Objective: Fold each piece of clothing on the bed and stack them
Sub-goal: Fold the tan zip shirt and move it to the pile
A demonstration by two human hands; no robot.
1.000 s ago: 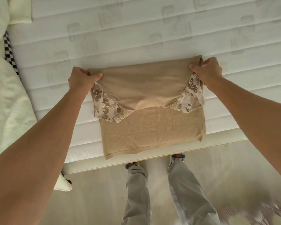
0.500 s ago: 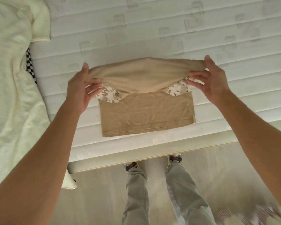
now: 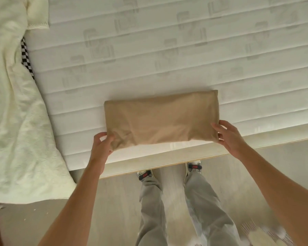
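You are gripping the folded tan cotton shirt [image 3: 160, 119] with left hand [image 3: 102, 143] and right hand [image 3: 228, 134], while the cream knit garment [image 3: 16, 103] is lying unfolded on the white quilted bed [image 3: 149, 50].

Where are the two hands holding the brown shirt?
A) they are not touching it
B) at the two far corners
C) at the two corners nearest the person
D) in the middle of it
C: the left hand and the right hand each grip a near corner of the folded brown shirt, close to the bed's edge.
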